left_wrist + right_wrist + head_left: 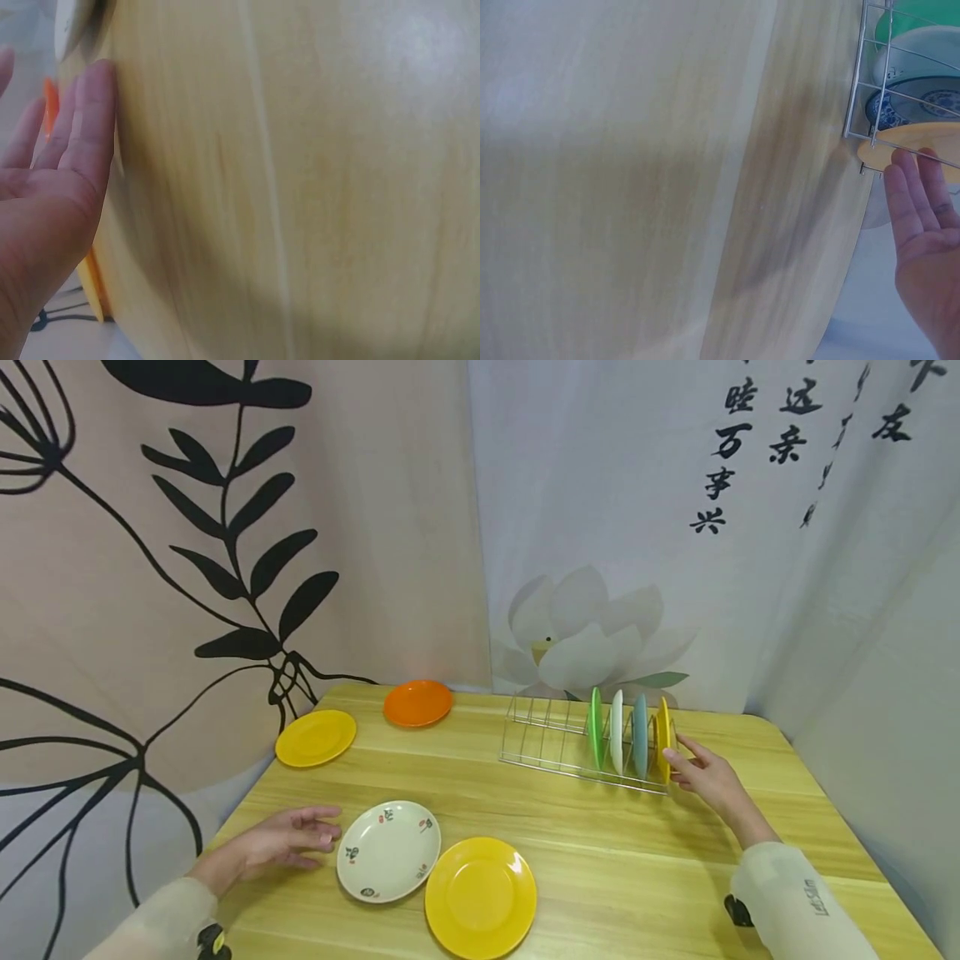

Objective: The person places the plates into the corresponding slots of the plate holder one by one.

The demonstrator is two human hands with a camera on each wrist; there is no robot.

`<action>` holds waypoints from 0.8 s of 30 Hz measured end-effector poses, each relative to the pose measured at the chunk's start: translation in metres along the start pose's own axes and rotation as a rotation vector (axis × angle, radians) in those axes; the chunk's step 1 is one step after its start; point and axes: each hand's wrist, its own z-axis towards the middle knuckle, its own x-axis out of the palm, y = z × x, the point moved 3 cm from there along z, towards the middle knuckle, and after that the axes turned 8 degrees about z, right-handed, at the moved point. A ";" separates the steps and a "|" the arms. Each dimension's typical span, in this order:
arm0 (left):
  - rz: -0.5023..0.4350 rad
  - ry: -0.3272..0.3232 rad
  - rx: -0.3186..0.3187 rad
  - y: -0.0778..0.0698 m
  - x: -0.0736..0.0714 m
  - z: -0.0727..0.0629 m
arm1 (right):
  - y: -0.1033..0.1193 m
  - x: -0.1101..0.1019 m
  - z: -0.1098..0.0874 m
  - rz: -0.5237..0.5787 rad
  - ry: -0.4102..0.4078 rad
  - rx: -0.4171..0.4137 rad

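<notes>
In the head view, a yellow plate [663, 739] stands upright at the right end of a wire dish rack [551, 764]. My right hand [708, 777] touches this plate from the right, and the right wrist view shows its fingers [911, 195] extended against the plate's face. Left of it in the rack stand a blue-patterned plate [640, 735], a white plate [617, 731] and a green plate [596, 727]. My left hand [281, 841] hovers with loosely spread fingers beside a white patterned plate [388, 852], holding nothing. Another yellow plate [481, 897] lies right of that one.
An orange plate [417, 702] lies at the table's back edge, and a yellow plate [316, 737] lies at the back left. The wooden table [600, 860] meets printed curtains [397, 527] behind and at the sides. Slots in the rack's left half hold no plates.
</notes>
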 end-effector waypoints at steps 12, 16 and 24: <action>-0.010 0.015 0.002 0.003 0.012 0.009 | -0.002 0.000 0.000 -0.011 0.009 -0.004; 0.012 -0.012 0.008 0.002 0.015 0.013 | -0.003 0.000 0.001 -0.009 0.003 -0.007; 0.061 -0.055 0.017 0.001 0.018 0.020 | -0.004 0.000 0.003 0.000 0.010 0.004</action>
